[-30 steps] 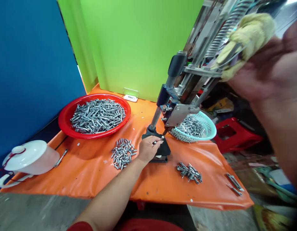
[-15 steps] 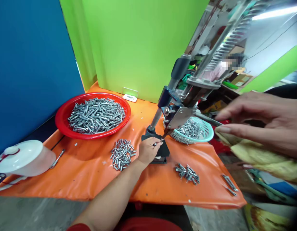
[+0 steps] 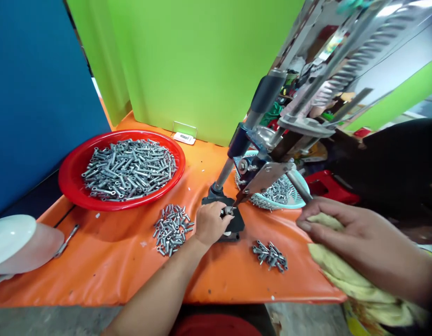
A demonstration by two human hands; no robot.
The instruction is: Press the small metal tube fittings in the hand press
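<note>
My left hand (image 3: 211,223) is closed in a pinch on a small metal part (image 3: 229,211), probably an eye bolt like those in the piles. It holds this on the black base (image 3: 238,224) of a hand press (image 3: 242,144), right by the tip of the press's ram. My right hand (image 3: 359,238) is wrapped around the end of the press lever (image 3: 300,185), where a yellow cloth (image 3: 345,275) hangs below the fingers. Just left of my left hand lies a pile of short eye bolts (image 3: 172,231). A smaller pile (image 3: 271,255) is to the right of the base.
A red basin (image 3: 70,186) full of metal eye bolts stands at the left back. Behind the press is a pale blue basket (image 3: 300,186) with more parts. A white lidded pot (image 3: 30,247) sits at the left edge. Green panels (image 3: 187,60) rise behind the table.
My right hand has come down and left, with the lever lower and the fingers more closed. My left hand stays at the press base. The view has shifted slightly.
</note>
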